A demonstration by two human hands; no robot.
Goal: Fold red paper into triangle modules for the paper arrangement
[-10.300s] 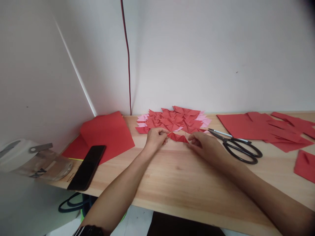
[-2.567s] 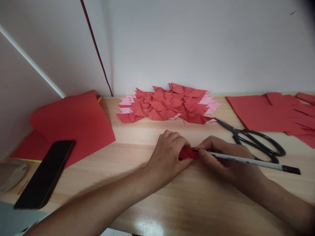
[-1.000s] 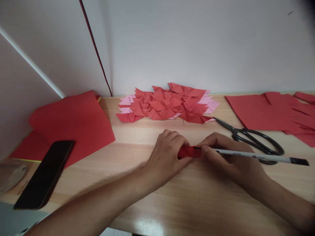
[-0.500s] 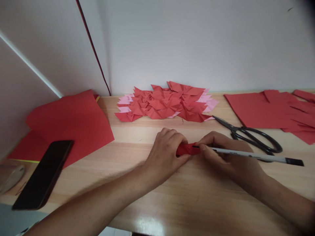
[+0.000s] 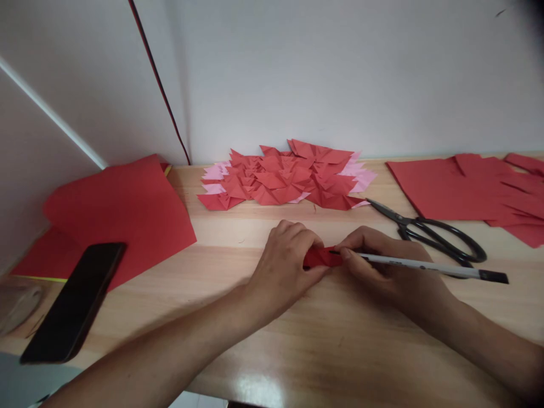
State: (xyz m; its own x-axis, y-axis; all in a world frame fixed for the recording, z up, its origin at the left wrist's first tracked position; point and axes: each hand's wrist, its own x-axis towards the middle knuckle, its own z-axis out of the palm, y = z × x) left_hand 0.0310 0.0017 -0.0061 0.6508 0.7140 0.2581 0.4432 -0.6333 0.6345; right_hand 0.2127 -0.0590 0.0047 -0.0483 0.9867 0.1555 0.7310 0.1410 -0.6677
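Observation:
A small piece of folded red paper lies low over the wooden table, gripped on its left side by my left hand, fingers curled round it and thumb along its near edge. My right hand pinches a pen with a pale barrel and a black end. The pen's dark tip touches or nearly touches the paper, and its barrel slants out to the right. My right fingertips sit at the paper's right end. Part of the paper is hidden under my hands.
Folded red and pink paper pieces are heaped against the wall. Black-handled scissors lie to the right, before stacked red paper. At left, a black phone rests partly on large red sheets.
The back end of the pen has swung slightly left and up, and its tip has shifted a little left on the paper. My left hand has hardly moved.

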